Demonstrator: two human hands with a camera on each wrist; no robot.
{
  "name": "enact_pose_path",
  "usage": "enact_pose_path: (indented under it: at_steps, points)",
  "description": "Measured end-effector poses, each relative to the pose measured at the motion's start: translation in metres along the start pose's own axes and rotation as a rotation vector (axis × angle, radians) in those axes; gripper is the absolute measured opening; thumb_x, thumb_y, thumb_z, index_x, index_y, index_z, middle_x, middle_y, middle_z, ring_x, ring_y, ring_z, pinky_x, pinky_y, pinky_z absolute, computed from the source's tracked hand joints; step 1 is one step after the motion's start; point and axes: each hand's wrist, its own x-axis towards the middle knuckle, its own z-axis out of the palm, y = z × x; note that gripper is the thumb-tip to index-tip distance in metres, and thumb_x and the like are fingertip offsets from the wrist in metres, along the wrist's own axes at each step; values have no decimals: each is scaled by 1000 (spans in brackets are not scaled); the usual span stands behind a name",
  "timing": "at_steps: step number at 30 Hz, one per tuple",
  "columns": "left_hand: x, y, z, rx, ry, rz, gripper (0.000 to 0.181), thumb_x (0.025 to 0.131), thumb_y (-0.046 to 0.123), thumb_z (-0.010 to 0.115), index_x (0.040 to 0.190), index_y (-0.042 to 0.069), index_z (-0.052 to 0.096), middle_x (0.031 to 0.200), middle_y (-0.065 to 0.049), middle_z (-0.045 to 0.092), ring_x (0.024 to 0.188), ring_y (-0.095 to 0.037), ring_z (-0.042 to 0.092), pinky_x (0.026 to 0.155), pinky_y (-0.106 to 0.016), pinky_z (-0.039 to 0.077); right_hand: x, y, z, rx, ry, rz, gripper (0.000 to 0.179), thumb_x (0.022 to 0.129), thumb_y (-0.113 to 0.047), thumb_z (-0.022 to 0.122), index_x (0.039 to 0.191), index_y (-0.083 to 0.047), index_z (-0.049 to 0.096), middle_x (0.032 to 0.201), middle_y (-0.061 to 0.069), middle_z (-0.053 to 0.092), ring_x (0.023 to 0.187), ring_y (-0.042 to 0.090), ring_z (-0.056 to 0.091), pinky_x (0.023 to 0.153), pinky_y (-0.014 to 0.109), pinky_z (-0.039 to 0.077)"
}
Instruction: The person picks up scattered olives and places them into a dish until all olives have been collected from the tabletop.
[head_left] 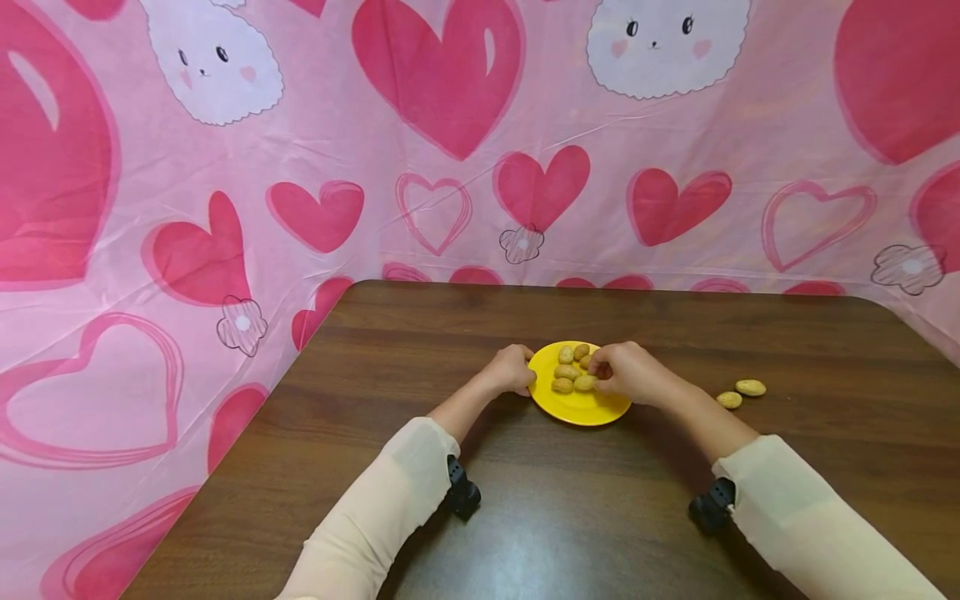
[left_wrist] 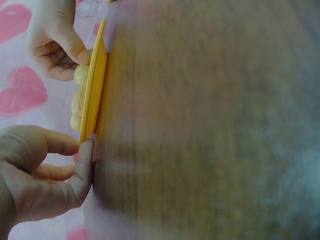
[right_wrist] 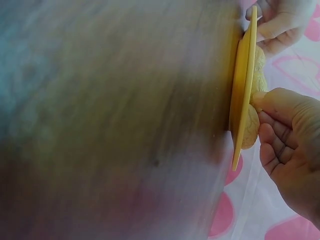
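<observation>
A round yellow plate (head_left: 592, 410) stands on the brown table with several tan oval nuts (head_left: 562, 386) grouped on it. At its left edge my left hand (head_left: 513, 368) pinches the rim, one digit above and one below, as the left wrist view shows. My right hand (head_left: 633, 372) reaches over the plate from the right with curled fingers. In the right wrist view its thumb and fingertips close on a wrinkled nut (right_wrist: 258, 85) low over the plate. Those fingers partly hide the nuts at that side.
Two more oval nuts (head_left: 750, 387) lie on the table (head_left: 480, 317), to the right of the plate and beyond the right forearm. A pink heart-patterned cloth (head_left: 450, 208) hangs behind the table and along its left side. Dark wrist cameras (head_left: 462, 490) sit at both sleeves.
</observation>
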Motion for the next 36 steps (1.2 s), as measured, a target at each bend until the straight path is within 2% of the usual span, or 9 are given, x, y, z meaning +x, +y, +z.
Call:
enact_pose_path:
  at_steps: [10,18,36]
  points:
    - [0,0,1,4,5,-1,40,85,-4,56,124,-5,52,94,-11,58,66,-16,62,53,-21,54,1,0,-1,-2,-35,-9,12,72,1,73,78,-6,65,69,-3,54,66,15,49,61,26,47]
    - [1,-1,1,5,3,-5,40,85,-4,56,124,-5,51,92,-11,57,65,-16,61,53,-21,54,2,1,0,-11,-24,-24,13,71,0,74,76,-7,65,69,-4,54,65,14,48,60,26,47]
    - [2,-1,1,-1,-2,-4,40,85,-4,57,125,-5,51,95,-12,57,66,-16,61,53,-21,54,-1,3,-1,16,-39,3,13,73,0,74,79,-6,65,72,-2,55,67,15,49,61,26,48]
